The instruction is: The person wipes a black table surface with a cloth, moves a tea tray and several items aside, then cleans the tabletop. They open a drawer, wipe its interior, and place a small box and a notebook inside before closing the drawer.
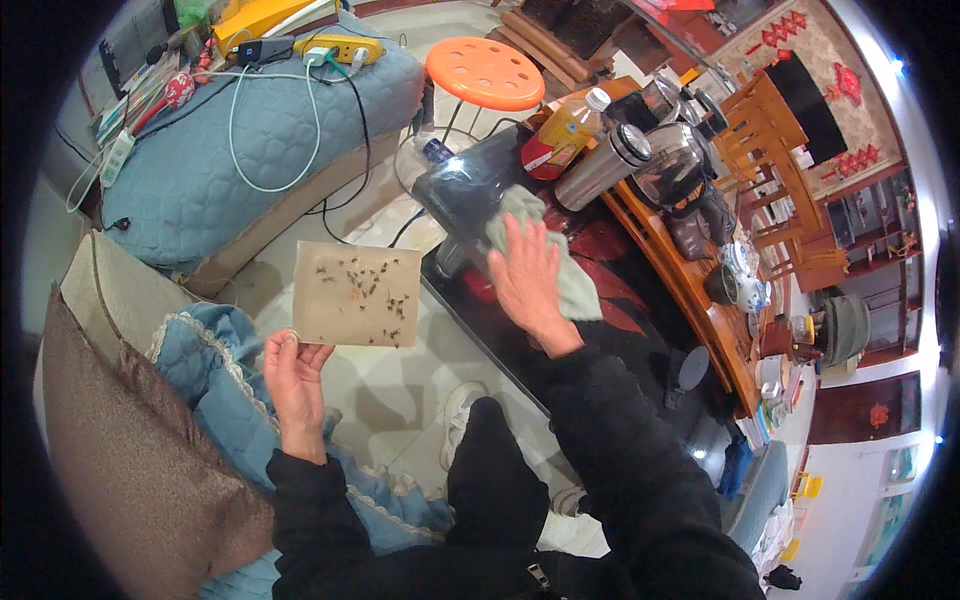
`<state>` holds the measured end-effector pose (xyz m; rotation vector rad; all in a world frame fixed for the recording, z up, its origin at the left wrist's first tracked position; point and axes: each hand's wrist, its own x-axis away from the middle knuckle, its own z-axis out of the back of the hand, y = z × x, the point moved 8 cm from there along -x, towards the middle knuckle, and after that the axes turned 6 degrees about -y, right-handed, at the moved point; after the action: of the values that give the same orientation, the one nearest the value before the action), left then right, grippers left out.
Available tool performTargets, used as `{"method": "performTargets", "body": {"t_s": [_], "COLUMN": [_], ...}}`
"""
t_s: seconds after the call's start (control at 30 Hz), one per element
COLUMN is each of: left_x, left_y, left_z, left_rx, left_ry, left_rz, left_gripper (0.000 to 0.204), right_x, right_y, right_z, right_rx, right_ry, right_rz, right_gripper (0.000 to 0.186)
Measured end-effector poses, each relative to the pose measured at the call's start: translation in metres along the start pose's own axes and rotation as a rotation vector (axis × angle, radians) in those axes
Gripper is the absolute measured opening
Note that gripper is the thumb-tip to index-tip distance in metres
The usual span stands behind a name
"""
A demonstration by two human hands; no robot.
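My left hand (293, 385) pinches a lower corner of a tan fly paper (340, 312) between thumb and fingers. Small dark insects, which look like flies, are stuck across the sheet. It hangs in the air over the floor, beside the table. With fingers stretched out and slightly spread, my right hand (530, 285) lies flat on a pale green cloth (574, 280). That cloth rests on the dark glossy table (480, 180); part of it is hidden under the palm.
Beyond the cloth stand a drink bottle (565, 135), a steel thermos (602, 168) and a glass kettle (668, 165). An orange round stool (485, 73) is at the far end. A blue quilted seat (270, 150) bears cables and a yellow power strip (340, 48).
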<state>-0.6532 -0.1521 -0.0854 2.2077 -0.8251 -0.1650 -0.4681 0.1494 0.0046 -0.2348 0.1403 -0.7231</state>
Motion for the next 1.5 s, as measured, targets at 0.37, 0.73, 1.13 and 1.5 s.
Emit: {"method": "performTargets", "body": {"t_s": [0.37, 0.73, 1.13, 1.5], "left_x": [-0.006, -0.007, -0.002, -0.005], "left_y": [-0.007, -0.012, -0.006, -0.018], "left_z": [0.010, 0.015, 0.011, 0.006], "left_rx": [0.004, 0.059, 0.111, 0.151], "left_ry": [-0.041, -0.063, 0.063, 0.001], "left_rz": [0.018, 0.004, 0.031, 0.072], "left_gripper": [0.010, 0.012, 0.009, 0.008], "right_x": [-0.044, 0.206, -0.077, -0.160], "right_y": [-0.058, 0.052, -0.025, -0.038], "right_z": [-0.012, 0.042, -0.016, -0.029], "right_rx": [0.174, 0.059, 0.124, 0.174], "right_ry": [0.039, -0.129, -0.008, 0.009], "right_rz": [0.388, -0.019, 0.184, 0.010], "right_gripper": [0.069, 0.074, 0.061, 0.060]}}
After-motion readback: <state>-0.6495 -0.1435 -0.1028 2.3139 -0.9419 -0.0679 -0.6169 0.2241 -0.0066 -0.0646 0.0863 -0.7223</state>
